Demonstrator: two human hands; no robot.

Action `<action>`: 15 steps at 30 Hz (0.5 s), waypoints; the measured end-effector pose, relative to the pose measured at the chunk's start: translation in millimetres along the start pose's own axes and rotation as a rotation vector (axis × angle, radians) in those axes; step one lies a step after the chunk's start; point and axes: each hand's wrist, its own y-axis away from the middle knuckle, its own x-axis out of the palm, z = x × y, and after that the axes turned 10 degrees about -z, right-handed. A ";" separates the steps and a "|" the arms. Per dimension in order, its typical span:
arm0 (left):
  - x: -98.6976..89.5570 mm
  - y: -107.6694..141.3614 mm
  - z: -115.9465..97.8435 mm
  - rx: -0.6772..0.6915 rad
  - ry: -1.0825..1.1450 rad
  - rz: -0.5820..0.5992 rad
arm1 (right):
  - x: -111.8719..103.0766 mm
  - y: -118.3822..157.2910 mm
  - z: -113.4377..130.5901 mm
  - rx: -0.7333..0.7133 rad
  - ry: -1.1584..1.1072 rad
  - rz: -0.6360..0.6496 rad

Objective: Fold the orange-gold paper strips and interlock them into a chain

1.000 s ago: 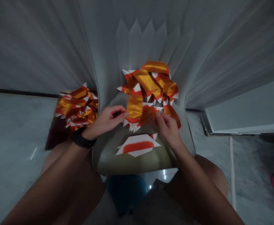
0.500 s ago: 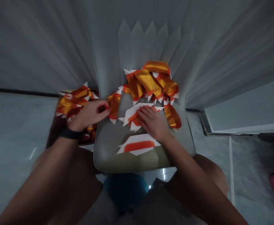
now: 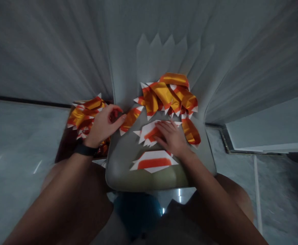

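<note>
My right hand (image 3: 173, 137) lies with fingers stretched out over a small stack of folded papers (image 3: 147, 130), white with orange bands. Part of the stack is hidden under the palm. My left hand (image 3: 105, 124), with a dark wristband, is at the chair seat's left edge, fingers curved and thumb apart, nothing visible between them. Just past its thumb lies a gold-and-orange folded paper (image 3: 131, 119); whether they touch I cannot tell. Nearer to me, another white folded paper (image 3: 154, 161) with an orange band rests flat on the seat.
A grey chair (image 3: 128, 177) bears the papers. At its back is a heap of gold folded papers (image 3: 164, 93), with a single gold one (image 3: 191, 131) at the right. To the left, a dark box (image 3: 63, 144) holds more gold papers. A blue-green object (image 3: 138, 211) is below.
The gold paper by my left thumb has turned and now slants more to the right. My left hand has moved slightly away from it. My right hand stays on the stack. The view shifts a little.
</note>
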 end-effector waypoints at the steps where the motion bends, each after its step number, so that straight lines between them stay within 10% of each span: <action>1: -0.5 0.3 -0.9 0.002 0.011 -0.033 | -1.3 -0.1 0.8 -0.004 0.003 -0.010; 8: 0.3 4.6 -15.2 0.056 0.132 -0.221 | -5.9 0.0 3.0 -0.089 -0.021 -0.034; 15: 2.6 13.7 -47.8 0.073 0.157 -0.158 | 7.2 5.6 -1.5 -0.097 -0.075 0.007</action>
